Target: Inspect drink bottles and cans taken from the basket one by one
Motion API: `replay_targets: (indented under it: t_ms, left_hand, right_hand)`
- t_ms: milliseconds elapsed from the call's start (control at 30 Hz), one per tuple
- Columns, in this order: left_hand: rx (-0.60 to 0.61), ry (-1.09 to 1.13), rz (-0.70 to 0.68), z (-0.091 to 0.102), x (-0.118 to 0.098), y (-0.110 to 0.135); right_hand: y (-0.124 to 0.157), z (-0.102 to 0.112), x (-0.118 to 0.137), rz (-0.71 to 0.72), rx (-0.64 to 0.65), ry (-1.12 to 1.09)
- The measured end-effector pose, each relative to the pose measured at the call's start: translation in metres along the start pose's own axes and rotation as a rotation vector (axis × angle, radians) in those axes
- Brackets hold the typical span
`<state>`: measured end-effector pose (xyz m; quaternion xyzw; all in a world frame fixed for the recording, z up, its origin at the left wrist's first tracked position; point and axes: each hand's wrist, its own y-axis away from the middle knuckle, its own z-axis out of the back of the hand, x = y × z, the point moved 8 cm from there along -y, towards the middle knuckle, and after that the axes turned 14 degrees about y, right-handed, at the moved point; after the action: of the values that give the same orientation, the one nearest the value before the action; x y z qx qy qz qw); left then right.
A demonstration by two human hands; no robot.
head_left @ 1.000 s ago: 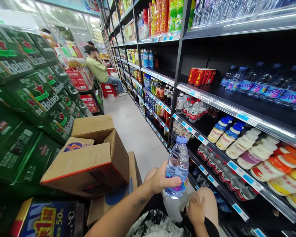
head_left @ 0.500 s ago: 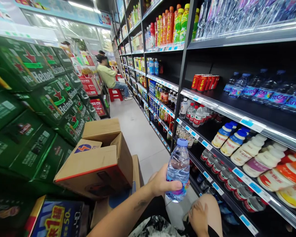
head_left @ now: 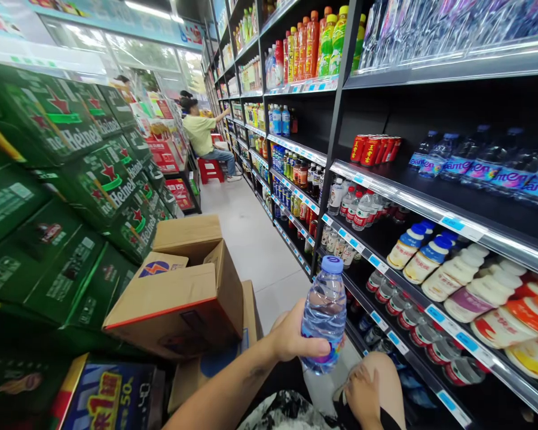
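Note:
My left hand [head_left: 291, 336] is wrapped around a small clear water bottle [head_left: 325, 310] with a blue cap and holds it upright in front of the black shelving [head_left: 430, 209]. My right hand [head_left: 362, 395] rests low on my knee, fingers curled down, with nothing visible in it. Matching water bottles [head_left: 484, 161] lie in a row on the shelf at upper right, behind red cans [head_left: 374, 149].
An open cardboard box [head_left: 183, 292] sits on another box at my left. Green beer cases [head_left: 63, 179] are stacked along the left side. A person [head_left: 201, 134] sits on a red stool [head_left: 210, 170] far down the aisle. Yogurt drink bottles [head_left: 452, 280] fill the lower right shelves.
The bottle in my left hand has stayed almost in place. The view tilted up slightly. The seated person down the aisle has reached an arm toward the shelf.

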<state>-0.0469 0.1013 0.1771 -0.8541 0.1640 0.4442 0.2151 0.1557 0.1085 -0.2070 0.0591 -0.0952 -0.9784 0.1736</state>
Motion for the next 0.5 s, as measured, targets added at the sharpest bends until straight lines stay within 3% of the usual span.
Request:
replay_targets:
  t_ms: [167, 267, 333, 367, 433, 500]
  left_hand:
    - [-0.077, 0.209, -0.032, 0.004, 0.001, 0.001]
    - [-0.087, 0.377, -0.062, 0.006, -0.002, -0.001]
    - [-0.093, 0.458, -0.08, 0.01, -0.005, -0.002]
    - [-0.098, 0.486, -0.089, 0.012, -0.006, -0.003]
    - [-0.106, 0.521, -0.105, 0.016, -0.009, -0.004]
    - [-0.11, 0.535, -0.119, 0.016, -0.012, -0.006]
  right_hand:
    - [0.0, 0.0, -0.001, -0.031, 0.013, 0.031]
    - [-0.005, 0.037, 0.004, -0.082, 0.128, -0.071]
    - [-0.001, 0.088, 0.018, -0.034, 0.328, -0.295]
    - [0.005, 0.126, 0.034, 0.105, 0.403, -0.44]
    - [0.035, 0.227, 0.067, 0.553, 0.467, -0.685]
    - [0.084, 0.328, 0.08, 0.979, 0.403, -0.806]
